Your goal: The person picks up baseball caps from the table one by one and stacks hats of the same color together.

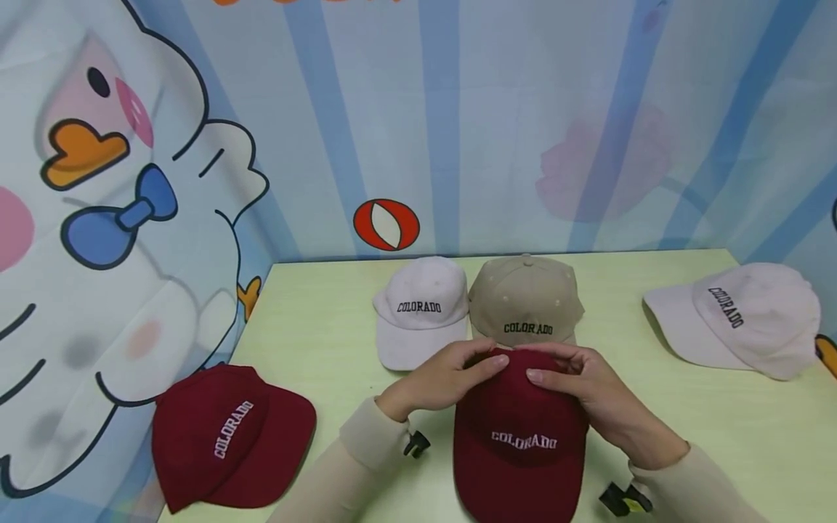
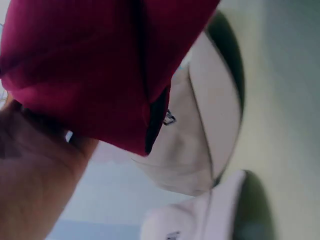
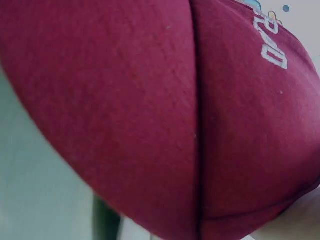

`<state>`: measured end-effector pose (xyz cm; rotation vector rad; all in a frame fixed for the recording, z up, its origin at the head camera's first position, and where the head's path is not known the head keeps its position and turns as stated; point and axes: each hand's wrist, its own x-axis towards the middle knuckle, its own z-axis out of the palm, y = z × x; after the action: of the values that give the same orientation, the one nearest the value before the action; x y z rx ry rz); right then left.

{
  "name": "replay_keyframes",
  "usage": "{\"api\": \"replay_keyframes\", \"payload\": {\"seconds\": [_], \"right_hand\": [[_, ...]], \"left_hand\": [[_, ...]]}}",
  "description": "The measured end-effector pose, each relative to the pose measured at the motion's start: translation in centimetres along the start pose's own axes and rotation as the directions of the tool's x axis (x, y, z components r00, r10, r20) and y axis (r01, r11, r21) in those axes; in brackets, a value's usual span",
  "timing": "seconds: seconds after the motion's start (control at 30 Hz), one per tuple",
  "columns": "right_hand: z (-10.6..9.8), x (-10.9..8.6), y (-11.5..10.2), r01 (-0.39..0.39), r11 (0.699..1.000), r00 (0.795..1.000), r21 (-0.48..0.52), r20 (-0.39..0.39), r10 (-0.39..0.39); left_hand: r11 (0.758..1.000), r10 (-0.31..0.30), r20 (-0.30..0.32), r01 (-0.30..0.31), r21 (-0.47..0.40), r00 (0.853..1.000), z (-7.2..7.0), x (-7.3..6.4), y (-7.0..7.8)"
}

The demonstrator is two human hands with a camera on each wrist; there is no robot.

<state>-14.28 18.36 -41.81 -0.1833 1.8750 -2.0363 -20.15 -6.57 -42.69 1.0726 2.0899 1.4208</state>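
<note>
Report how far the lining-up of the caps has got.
Done: white cap and tan cap sit side by side at the table's back. In hand: left hand and right hand grip the red cap. Left: second red cap and far-right white cap lie apart.

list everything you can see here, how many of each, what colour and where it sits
Dark red caps: 2; one at the near middle of the table under both hands, one at the near left corner.
White cap: 1, behind the held cap, left of the khaki one.
Khaki cap: 1, far middle, touching the white cap's side.
Pale pink cap: 1, far right.
Table: 1, pale green, under all the caps.
Backdrop: 1, blue striped with a cartoon duck, behind and to the left.
Left hand: 1, fingers curled on the held cap's crown.
Right hand: 1, fingers curled on the same crown.
</note>
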Motion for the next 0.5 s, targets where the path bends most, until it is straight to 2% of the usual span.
{"api": "replay_keyframes", "payload": {"seconds": [0.2,0.37,0.5], "right_hand": [[1.1,0.9,0.6,-0.047,0.999,0.998,-0.027,-0.034,0.046],[1.5,1.1,0.8,-0.063,0.987,0.995,-0.149,-0.079,0.052],[1.6,1.1,1.0,-0.085,0.965,0.993,-0.247,-0.104,0.060]], "left_hand": [[0.994,-0.016,0.051,0.022,-0.106,0.999,-0.7,-0.8,-1.5],[0.980,-0.070,0.062,0.080,-0.183,0.996,-0.9,-1.5,-2.2],[0.973,-0.112,0.048,0.119,-0.196,0.993,-1.0,-2.0,-3.1]]}}
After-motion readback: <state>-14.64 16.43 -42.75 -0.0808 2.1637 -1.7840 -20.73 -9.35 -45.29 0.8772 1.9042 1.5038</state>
